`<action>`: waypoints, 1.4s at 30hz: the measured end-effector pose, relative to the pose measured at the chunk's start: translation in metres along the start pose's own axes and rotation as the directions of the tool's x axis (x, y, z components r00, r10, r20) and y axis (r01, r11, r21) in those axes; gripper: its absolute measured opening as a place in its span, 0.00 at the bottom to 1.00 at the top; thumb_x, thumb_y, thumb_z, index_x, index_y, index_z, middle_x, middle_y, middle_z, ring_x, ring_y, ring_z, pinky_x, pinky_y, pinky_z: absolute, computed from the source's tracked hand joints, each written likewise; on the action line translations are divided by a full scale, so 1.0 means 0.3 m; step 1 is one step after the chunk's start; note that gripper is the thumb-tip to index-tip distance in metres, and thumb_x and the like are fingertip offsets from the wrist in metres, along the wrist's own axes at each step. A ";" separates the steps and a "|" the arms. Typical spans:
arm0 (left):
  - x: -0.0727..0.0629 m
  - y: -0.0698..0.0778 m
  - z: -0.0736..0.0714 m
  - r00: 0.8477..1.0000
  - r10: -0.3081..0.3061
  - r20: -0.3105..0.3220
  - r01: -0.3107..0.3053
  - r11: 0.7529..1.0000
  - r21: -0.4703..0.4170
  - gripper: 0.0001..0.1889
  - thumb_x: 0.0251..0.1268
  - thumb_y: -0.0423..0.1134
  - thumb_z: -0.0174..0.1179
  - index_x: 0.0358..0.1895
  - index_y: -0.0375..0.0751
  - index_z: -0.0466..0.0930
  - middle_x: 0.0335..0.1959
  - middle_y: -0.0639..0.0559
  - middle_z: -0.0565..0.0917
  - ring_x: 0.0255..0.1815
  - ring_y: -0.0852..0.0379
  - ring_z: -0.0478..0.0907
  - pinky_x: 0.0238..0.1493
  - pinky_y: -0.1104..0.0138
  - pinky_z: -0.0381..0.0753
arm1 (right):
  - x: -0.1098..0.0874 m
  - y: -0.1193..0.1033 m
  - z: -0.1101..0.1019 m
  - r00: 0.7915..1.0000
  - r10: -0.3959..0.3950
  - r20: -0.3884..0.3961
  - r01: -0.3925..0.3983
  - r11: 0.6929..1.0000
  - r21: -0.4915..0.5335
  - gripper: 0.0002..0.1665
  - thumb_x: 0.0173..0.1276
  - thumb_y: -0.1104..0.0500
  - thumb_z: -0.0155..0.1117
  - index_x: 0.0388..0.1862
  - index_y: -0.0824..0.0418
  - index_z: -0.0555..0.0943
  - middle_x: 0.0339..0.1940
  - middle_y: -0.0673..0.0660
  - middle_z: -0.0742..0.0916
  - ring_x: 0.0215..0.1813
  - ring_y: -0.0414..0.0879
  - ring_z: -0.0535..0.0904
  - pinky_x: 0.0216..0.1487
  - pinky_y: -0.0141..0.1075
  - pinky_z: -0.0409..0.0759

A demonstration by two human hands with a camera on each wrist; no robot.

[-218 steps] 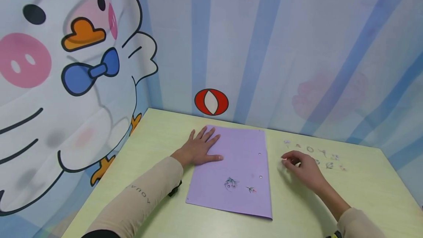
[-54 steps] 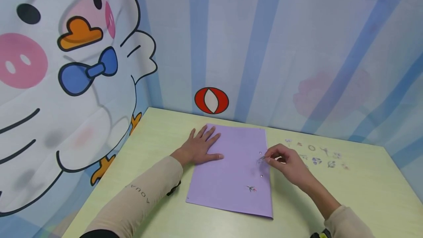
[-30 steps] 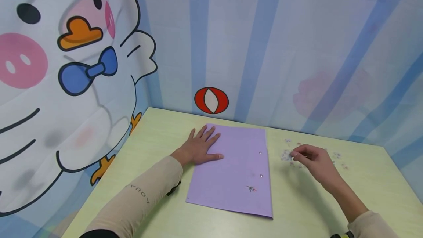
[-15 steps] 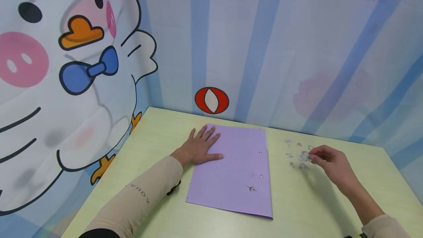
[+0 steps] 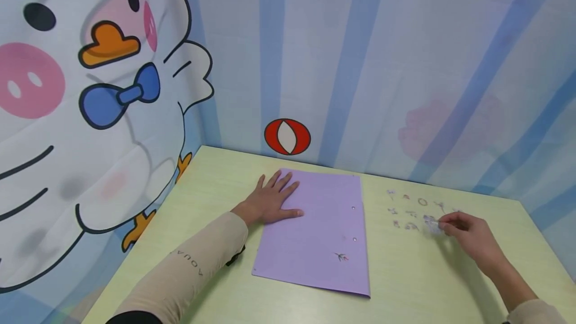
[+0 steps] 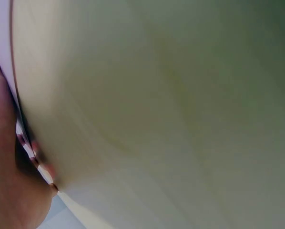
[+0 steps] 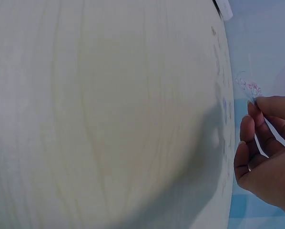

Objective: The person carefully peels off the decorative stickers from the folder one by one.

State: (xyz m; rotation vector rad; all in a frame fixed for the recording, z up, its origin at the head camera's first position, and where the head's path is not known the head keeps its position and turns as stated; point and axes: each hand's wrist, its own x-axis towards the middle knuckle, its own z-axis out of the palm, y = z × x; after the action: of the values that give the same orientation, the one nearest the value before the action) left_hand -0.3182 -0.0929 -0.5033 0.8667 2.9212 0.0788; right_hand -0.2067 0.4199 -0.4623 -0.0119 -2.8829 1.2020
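My left hand [image 5: 268, 204] rests with spread fingers on the upper left part of a purple sheet or folder [image 5: 315, 219]. Low on that purple cover lies a small sprig sticker [image 5: 341, 257] with a reddish tip. Between thumb and forefinger, my right hand [image 5: 472, 239] pinches a clear sticker [image 7: 249, 87] with a faint flower print. This hand hovers over the right side of the table, above rows of small flower stickers, and hides some of them. In the left wrist view, only part of the left hand [image 6: 9, 157] shows at the edge.
Several stickers, among them a ring-shaped wreath [image 5: 422, 202] and a small mushroom-like one [image 5: 406, 196], lie in rows on the pale yellow table [image 5: 405, 274]. A printed cloth backdrop [image 5: 306, 74] with a cartoon duck stands behind and at the left.
The sprig sticker with round blooms has been lifted off the purple cover by my right hand. Over the last second that hand has carried it rightward over the sticker rows. My left hand stays put.
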 end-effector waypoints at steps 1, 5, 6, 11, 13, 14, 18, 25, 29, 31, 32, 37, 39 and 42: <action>-0.001 0.000 0.000 1.000 -0.001 -0.002 0.001 1.000 0.000 0.52 0.69 0.82 0.37 0.89 0.57 0.46 0.90 0.49 0.43 0.89 0.41 0.34 0.81 0.33 0.41 | 0.001 0.009 0.000 1.000 0.005 0.002 -0.005 1.000 -0.008 0.19 0.82 0.56 0.62 0.58 0.72 0.83 0.44 0.54 0.90 0.41 0.35 0.82 0.40 0.31 0.81; -0.004 0.001 -0.002 1.000 0.004 -0.005 -0.004 1.000 -0.007 0.51 0.70 0.81 0.39 0.88 0.56 0.47 0.89 0.49 0.44 0.89 0.40 0.35 0.81 0.33 0.42 | 0.001 0.036 0.007 0.999 0.035 0.008 -0.035 0.999 -0.027 0.19 0.81 0.57 0.62 0.57 0.73 0.83 0.43 0.55 0.89 0.39 0.36 0.79 0.38 0.31 0.77; -0.005 0.002 -0.003 1.000 0.006 -0.006 -0.006 1.000 -0.006 0.51 0.70 0.81 0.39 0.88 0.56 0.48 0.89 0.49 0.45 0.89 0.40 0.35 0.81 0.33 0.42 | 0.001 0.040 0.010 0.999 0.044 0.005 -0.044 0.999 -0.029 0.19 0.81 0.57 0.63 0.57 0.73 0.83 0.42 0.55 0.89 0.39 0.37 0.78 0.38 0.31 0.77; -0.009 0.006 -0.008 1.000 0.011 -0.010 -0.011 1.000 -0.003 0.51 0.70 0.81 0.38 0.88 0.55 0.48 0.89 0.48 0.45 0.89 0.40 0.36 0.81 0.32 0.43 | 0.003 0.056 0.017 0.997 0.069 0.016 -0.068 0.996 -0.060 0.19 0.81 0.57 0.64 0.56 0.73 0.84 0.44 0.55 0.89 0.41 0.36 0.77 0.39 0.30 0.75; -0.011 0.007 -0.011 1.000 0.011 -0.010 -0.011 1.000 -0.004 0.51 0.70 0.81 0.38 0.88 0.55 0.48 0.89 0.48 0.45 0.89 0.39 0.36 0.80 0.32 0.43 | 0.005 0.059 0.020 0.998 0.069 0.012 -0.068 0.995 -0.073 0.18 0.80 0.57 0.64 0.55 0.72 0.84 0.45 0.57 0.89 0.42 0.36 0.76 0.40 0.29 0.74; -0.011 0.008 -0.012 1.000 0.011 -0.009 -0.011 1.000 -0.005 0.51 0.70 0.81 0.38 0.88 0.55 0.47 0.89 0.48 0.45 0.89 0.39 0.36 0.81 0.32 0.42 | 0.006 0.060 0.021 0.998 0.067 0.008 -0.067 0.995 -0.080 0.17 0.80 0.58 0.65 0.54 0.72 0.85 0.46 0.57 0.89 0.42 0.36 0.76 0.40 0.29 0.74; -0.010 0.007 -0.015 1.000 0.009 -0.010 -0.009 1.000 -0.009 0.51 0.71 0.81 0.39 0.88 0.55 0.48 0.89 0.48 0.45 0.89 0.39 0.36 0.81 0.32 0.42 | 0.011 0.065 0.028 0.998 0.066 -0.014 -0.067 0.991 -0.114 0.14 0.78 0.59 0.66 0.52 0.70 0.86 0.45 0.58 0.89 0.43 0.40 0.76 0.40 0.30 0.72; -0.011 0.008 -0.016 1.000 0.014 -0.011 -0.014 1.000 -0.015 0.50 0.71 0.80 0.40 0.88 0.55 0.49 0.89 0.48 0.46 0.88 0.39 0.37 0.80 0.32 0.44 | 0.008 0.073 0.042 0.999 0.028 -0.046 -0.037 0.981 -0.191 0.14 0.78 0.60 0.65 0.54 0.69 0.83 0.40 0.57 0.85 0.38 0.44 0.76 0.34 0.34 0.72; -0.014 0.008 -0.022 1.000 0.015 -0.016 -0.015 1.000 -0.019 0.50 0.71 0.79 0.42 0.88 0.54 0.51 0.89 0.47 0.48 0.88 0.38 0.39 0.80 0.32 0.45 | 0.009 0.067 0.044 0.999 0.023 -0.044 -0.032 0.976 -0.213 0.12 0.78 0.60 0.64 0.51 0.68 0.84 0.39 0.57 0.85 0.40 0.46 0.77 0.34 0.36 0.73; -0.014 0.009 -0.023 1.000 0.015 -0.017 -0.016 1.000 -0.025 0.50 0.71 0.79 0.42 0.88 0.54 0.51 0.89 0.47 0.48 0.88 0.38 0.39 0.80 0.32 0.45 | 0.011 0.062 0.041 0.999 0.029 -0.038 -0.037 0.974 -0.222 0.11 0.78 0.60 0.65 0.50 0.67 0.86 0.40 0.57 0.87 0.42 0.48 0.79 0.36 0.37 0.74; -0.014 0.009 -0.023 1.000 0.015 -0.017 -0.015 1.000 -0.028 0.50 0.71 0.79 0.42 0.88 0.54 0.51 0.89 0.47 0.48 0.88 0.38 0.39 0.80 0.32 0.45 | 0.011 0.059 0.040 0.999 0.033 -0.035 -0.040 0.973 -0.226 0.11 0.78 0.59 0.65 0.49 0.66 0.87 0.40 0.57 0.87 0.42 0.49 0.80 0.37 0.38 0.74; -0.014 0.009 -0.021 1.000 0.013 -0.012 -0.013 1.000 -0.025 0.50 0.71 0.79 0.42 0.88 0.54 0.51 0.89 0.47 0.47 0.88 0.38 0.38 0.80 0.32 0.44 | 0.011 0.054 0.038 0.999 0.039 -0.034 -0.045 0.972 -0.229 0.11 0.79 0.59 0.65 0.49 0.66 0.87 0.42 0.58 0.88 0.44 0.50 0.82 0.38 0.40 0.76; -0.015 0.009 -0.021 1.000 0.012 -0.007 -0.012 1.000 -0.015 0.51 0.71 0.80 0.41 0.88 0.54 0.49 0.89 0.47 0.46 0.88 0.38 0.38 0.80 0.32 0.43 | 0.009 0.055 0.040 0.999 0.033 -0.042 -0.042 0.973 -0.227 0.11 0.79 0.59 0.65 0.48 0.66 0.87 0.41 0.58 0.88 0.43 0.49 0.81 0.37 0.39 0.75; -0.016 0.010 -0.021 1.000 0.011 -0.002 -0.011 1.000 -0.004 0.51 0.71 0.80 0.39 0.88 0.54 0.48 0.89 0.47 0.45 0.88 0.38 0.37 0.81 0.32 0.43 | 0.005 0.057 0.044 0.998 0.020 -0.056 -0.033 0.974 -0.224 0.09 0.78 0.60 0.65 0.46 0.65 0.86 0.39 0.57 0.87 0.40 0.48 0.78 0.36 0.37 0.73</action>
State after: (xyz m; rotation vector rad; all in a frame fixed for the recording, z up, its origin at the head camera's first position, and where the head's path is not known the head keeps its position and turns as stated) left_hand -0.3131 -0.0931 -0.4964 0.8818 2.9170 0.0867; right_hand -0.2085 0.4227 -0.4836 -0.0848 -2.9624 0.8568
